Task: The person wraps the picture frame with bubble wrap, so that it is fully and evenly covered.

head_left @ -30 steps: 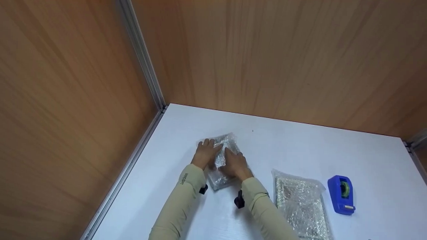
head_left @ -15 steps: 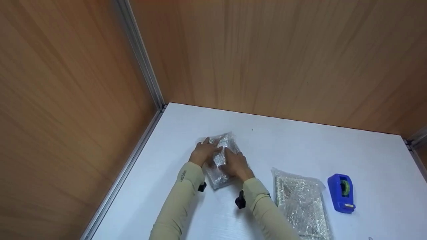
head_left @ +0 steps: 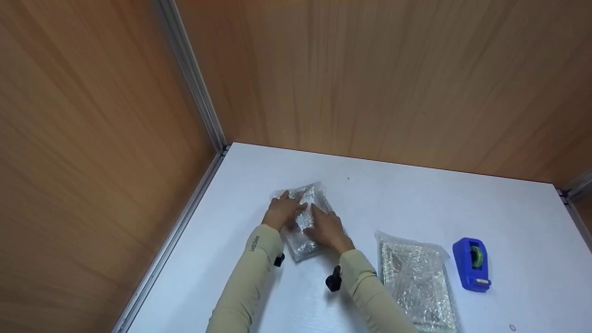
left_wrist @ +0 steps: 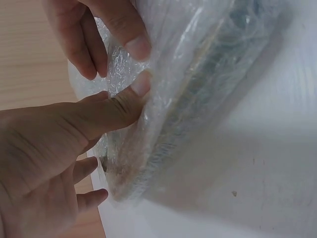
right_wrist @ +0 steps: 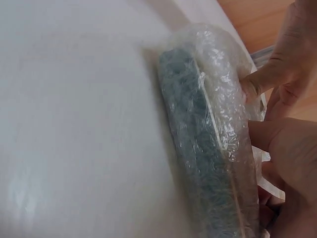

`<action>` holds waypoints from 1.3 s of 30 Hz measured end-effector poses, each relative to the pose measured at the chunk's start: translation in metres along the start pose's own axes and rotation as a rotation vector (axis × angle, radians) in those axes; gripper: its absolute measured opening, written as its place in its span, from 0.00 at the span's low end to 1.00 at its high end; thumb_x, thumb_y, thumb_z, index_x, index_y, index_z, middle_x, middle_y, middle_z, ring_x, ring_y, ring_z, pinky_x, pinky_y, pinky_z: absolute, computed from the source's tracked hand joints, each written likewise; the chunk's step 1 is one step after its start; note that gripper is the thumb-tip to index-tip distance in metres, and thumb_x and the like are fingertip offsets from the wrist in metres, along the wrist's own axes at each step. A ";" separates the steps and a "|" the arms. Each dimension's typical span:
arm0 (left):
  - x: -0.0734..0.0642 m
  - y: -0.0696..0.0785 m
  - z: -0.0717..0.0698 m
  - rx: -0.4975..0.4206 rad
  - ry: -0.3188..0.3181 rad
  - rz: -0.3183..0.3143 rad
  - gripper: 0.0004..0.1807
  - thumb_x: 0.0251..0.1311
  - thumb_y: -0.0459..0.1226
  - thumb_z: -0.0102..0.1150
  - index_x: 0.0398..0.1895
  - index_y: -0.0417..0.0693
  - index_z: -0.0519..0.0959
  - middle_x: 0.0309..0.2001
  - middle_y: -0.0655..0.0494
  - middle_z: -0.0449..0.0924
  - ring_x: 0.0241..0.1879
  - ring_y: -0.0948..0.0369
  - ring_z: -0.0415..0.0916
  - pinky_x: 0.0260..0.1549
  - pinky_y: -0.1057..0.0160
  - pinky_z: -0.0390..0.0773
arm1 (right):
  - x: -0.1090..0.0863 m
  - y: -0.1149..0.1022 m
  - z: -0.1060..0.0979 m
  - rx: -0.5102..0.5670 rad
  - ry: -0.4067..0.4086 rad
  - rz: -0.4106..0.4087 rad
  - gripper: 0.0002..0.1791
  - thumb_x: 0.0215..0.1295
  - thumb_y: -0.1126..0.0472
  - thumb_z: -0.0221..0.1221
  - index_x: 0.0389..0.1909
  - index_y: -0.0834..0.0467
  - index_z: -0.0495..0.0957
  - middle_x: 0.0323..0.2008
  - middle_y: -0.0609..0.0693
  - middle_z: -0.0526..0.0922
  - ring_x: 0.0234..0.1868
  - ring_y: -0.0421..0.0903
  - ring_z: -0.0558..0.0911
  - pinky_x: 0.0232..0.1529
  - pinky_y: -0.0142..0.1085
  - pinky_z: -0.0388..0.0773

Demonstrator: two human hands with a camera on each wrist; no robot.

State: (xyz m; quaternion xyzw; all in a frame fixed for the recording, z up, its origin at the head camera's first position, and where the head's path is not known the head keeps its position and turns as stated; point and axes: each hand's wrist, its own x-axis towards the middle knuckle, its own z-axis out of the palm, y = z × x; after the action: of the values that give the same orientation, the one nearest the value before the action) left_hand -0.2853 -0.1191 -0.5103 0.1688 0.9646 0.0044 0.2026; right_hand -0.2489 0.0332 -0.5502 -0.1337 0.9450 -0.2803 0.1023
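A flat bubble-wrapped package (head_left: pixel 301 252) lies on the white table, its greenish edge (right_wrist: pixel 190 129) showing through the clear wrap. My left hand (head_left: pixel 279 212) rests on its left part with fingers spread; in the left wrist view the left thumb (left_wrist: pixel 130 101) presses the wrap. On the right part my right hand (head_left: pixel 327 229) touches the top, thumb and forefinger held apart. Both thumbs lie close together in the left wrist view, the right thumb (left_wrist: pixel 134 43) just above the left one. What the other fingertips touch is partly hidden.
Another bubble-wrapped package (head_left: pixel 418 282) lies to the right of my right forearm. Beside it stands a blue tape dispenser (head_left: pixel 472 264) with a greenish roll. Wooden panels (head_left: pixel 370 83) rise behind and to the left of the white table (head_left: pixel 416 203).
My left hand shifts slightly left and its fingers spread wider on the wrap. The right hand stays almost in place. The whole head view drifts a little.
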 end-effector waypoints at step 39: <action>0.001 -0.005 0.002 0.045 -0.019 -0.005 0.44 0.48 0.48 0.65 0.70 0.60 0.55 0.73 0.53 0.44 0.70 0.44 0.38 0.63 0.41 0.52 | -0.139 0.073 -0.096 0.479 0.446 0.028 0.22 0.64 0.55 0.56 0.58 0.55 0.70 0.53 0.54 0.76 0.49 0.48 0.76 0.50 0.44 0.73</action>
State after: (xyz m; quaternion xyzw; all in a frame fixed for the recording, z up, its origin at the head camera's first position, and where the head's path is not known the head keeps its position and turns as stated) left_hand -0.2872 -0.1240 -0.5129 0.1709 0.9629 -0.0197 0.2080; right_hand -0.1580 0.1833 -0.4955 -0.0281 0.8532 -0.5154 -0.0749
